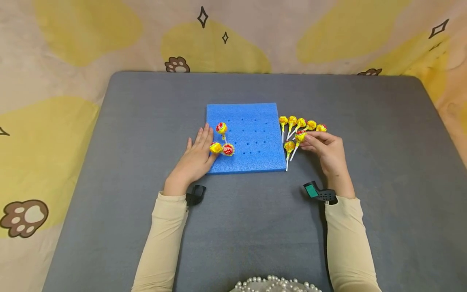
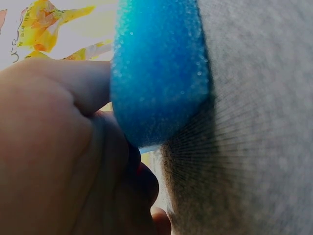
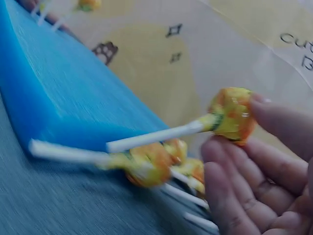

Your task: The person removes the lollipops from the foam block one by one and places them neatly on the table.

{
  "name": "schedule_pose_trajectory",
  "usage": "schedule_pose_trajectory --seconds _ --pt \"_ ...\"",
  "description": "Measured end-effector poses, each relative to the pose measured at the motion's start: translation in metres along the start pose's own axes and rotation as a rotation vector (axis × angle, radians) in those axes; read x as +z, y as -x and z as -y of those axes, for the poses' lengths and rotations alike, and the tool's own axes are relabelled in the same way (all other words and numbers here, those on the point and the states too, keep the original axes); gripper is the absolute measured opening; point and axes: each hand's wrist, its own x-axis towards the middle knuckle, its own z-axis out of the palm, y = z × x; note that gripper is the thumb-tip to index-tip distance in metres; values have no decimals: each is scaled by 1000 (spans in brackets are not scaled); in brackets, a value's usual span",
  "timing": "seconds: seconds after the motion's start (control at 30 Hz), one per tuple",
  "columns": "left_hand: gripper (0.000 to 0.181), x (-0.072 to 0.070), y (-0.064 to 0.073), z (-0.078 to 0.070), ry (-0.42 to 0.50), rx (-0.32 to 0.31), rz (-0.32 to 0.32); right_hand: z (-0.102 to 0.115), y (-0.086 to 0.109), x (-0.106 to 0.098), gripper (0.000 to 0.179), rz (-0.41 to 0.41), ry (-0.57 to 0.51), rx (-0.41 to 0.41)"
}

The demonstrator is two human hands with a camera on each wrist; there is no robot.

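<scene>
In the head view a blue foam board point(image 1: 251, 121) with rows of small holes lies on the table. Three wrapped lollipops point(image 1: 221, 128) stand in its left part, heads up. My left hand point(image 1: 195, 158) lies along the board's left edge with its fingers straight; in the left wrist view the hand point(image 2: 63, 127) is against the foam's side point(image 2: 156, 73). Just right of the board, my right hand point(image 1: 326, 150) pinches a yellow lollipop point(image 1: 300, 136) by its head. The right wrist view has this lollipop point(image 3: 230, 115) between thumb and fingers, its white stick pointing left.
Several more lollipops point(image 1: 292, 120) lie in a fan along the board's right side, and one point(image 1: 289, 147) lies close to its front right corner. The grey table point(image 1: 248, 227) meets a patterned cloth point(image 1: 255, 36) at the back.
</scene>
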Motion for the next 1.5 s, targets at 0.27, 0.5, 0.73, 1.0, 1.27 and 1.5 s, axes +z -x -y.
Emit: schedule_pose_trajectory --seconds 0.27,0.5,0.73,1.0,1.27,1.5 --pt "71 -1 -1 0 -4 1 -7 5 -2 -19 7 41 132 147" --pt "70 -2 -1 1 -3 2 -12 1 -6 -19 10 54 200 250" --pt "70 -2 0 1 5 6 -15 1 -5 -14 15 34 221 312" --pt "70 -2 0 0 -1 1 -11 1 -3 -12 7 0 352 303" --pt "70 -1 0 -1 -3 -1 -13 1 -2 -14 13 20 450 308" --pt "70 0 0 -1 -5 3 -18 2 -1 -19 4 28 431 304"
